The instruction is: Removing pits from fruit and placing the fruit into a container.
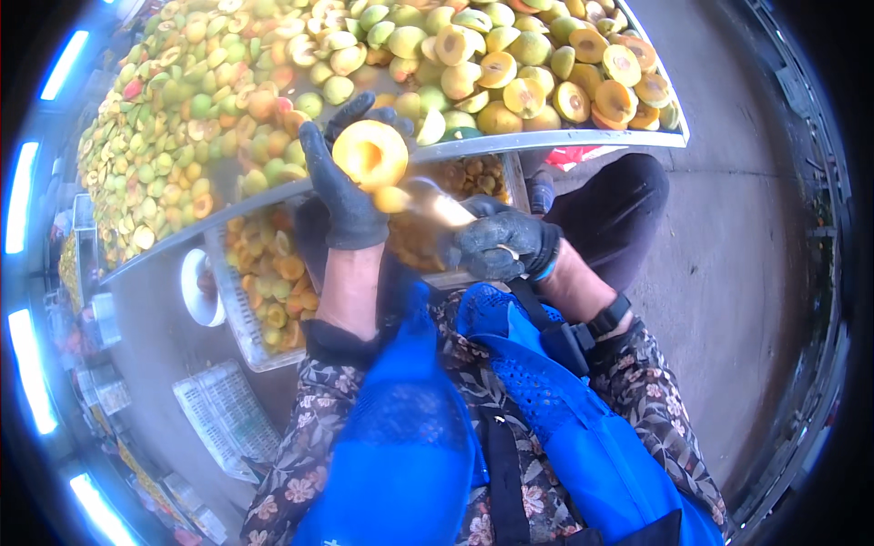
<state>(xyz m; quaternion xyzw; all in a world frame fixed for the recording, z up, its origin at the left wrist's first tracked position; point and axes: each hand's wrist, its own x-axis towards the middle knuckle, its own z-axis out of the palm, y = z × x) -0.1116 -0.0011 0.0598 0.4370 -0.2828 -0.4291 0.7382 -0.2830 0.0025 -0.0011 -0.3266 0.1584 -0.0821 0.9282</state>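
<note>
My left hand, in a dark grey glove, holds up a peach half, its yellow-orange cut face with a round hollow showing. Closed in my gloved right hand is a short tool with a pale handle and a shiny metal end, smeared by motion, so its exact kind is unclear. The tool points toward the fruit. A small rounded yellow piece shows just under the peach half, by the metal end; whether it is attached cannot be told.
Many green and yellow peach halves cover a metal-edged table ahead. Below its edge, a crate of orange-yellow halves stands near my legs. A white round object and a pale slatted crate are at left. Concrete floor lies right.
</note>
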